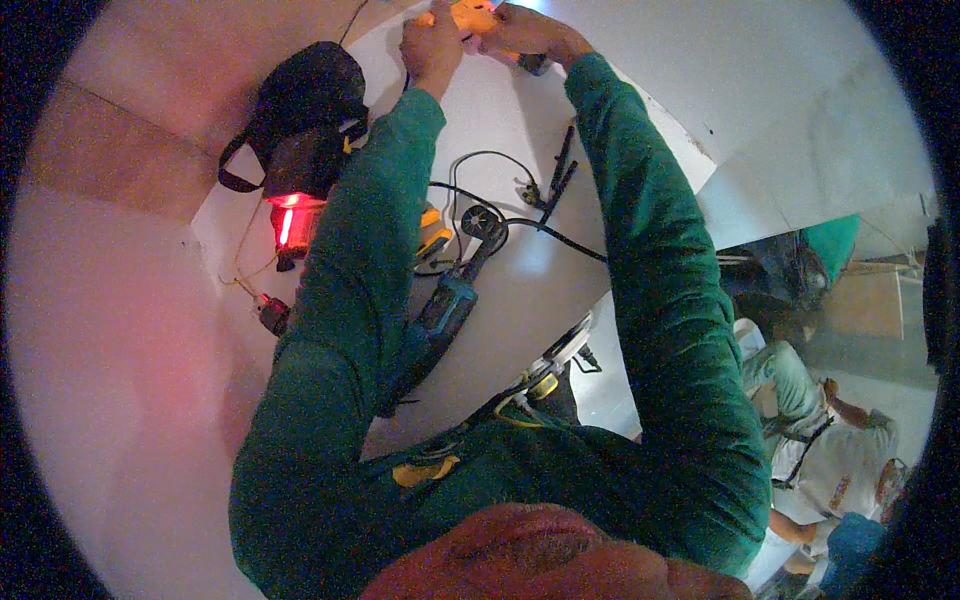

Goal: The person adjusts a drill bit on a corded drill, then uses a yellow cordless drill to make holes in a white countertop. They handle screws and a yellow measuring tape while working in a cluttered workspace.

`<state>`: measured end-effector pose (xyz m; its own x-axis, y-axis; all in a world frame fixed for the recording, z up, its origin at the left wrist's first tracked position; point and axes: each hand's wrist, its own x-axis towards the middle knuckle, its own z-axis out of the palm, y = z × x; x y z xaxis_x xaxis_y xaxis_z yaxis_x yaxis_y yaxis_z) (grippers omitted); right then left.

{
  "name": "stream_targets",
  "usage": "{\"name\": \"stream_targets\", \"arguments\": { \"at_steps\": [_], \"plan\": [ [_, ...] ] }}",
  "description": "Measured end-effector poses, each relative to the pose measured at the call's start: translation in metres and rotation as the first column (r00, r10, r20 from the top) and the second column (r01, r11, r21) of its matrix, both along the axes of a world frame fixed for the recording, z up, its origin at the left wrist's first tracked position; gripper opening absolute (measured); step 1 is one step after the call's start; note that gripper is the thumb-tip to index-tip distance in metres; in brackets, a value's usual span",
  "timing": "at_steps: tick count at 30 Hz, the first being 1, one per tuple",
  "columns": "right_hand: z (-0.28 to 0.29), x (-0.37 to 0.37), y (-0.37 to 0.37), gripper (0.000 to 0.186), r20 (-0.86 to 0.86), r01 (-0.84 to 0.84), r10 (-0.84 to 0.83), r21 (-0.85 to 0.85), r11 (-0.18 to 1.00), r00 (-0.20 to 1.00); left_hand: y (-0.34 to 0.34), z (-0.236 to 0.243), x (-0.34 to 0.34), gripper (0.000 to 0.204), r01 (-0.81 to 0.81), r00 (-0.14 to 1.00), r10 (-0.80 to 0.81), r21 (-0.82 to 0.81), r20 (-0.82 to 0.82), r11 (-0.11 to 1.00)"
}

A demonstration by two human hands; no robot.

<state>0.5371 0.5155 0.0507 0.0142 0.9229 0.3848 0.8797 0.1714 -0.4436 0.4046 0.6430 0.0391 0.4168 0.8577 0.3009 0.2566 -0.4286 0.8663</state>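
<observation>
Stretched out to the top edge of the head view, my arms in green sleeves end at an orange tool (471, 17). My left hand (434, 48) is closed on its left side. My right hand (523, 33) grips it from the right, and a dark end (535, 64) pokes out below that hand. The picture's edge cuts the tool off, so its exact kind is unclear. Below, between my arms, a teal and black angle grinder (447, 305) lies on the white surface (535, 290). A yellow and black item (432, 235) is partly hidden behind my left sleeve.
Left of my arm are a black bag (310, 100) and a device glowing red (295, 225), with a corded plug (271, 313) below. Black cable (560, 236) loops by the grinder beside dark thin rods (560, 180). At lower right another person (835, 455) is nearby.
</observation>
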Motion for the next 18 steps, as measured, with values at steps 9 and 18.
{"name": "stream_targets", "arguments": {
  "at_steps": [9,18],
  "plan": [
    [0.042,0.042,-0.048,0.067,-0.039,0.243,-0.283,-0.406,0.881,0.958,-0.04,0.019,-0.01,0.06,0.306,0.942,-0.284,0.115,-0.177,0.945],
    [0.116,0.031,-0.052,0.045,-0.375,0.157,-0.386,-0.516,0.842,0.843,-0.006,0.097,0.036,0.079,0.152,0.966,-0.116,0.143,-0.231,0.978]
  ]
}}
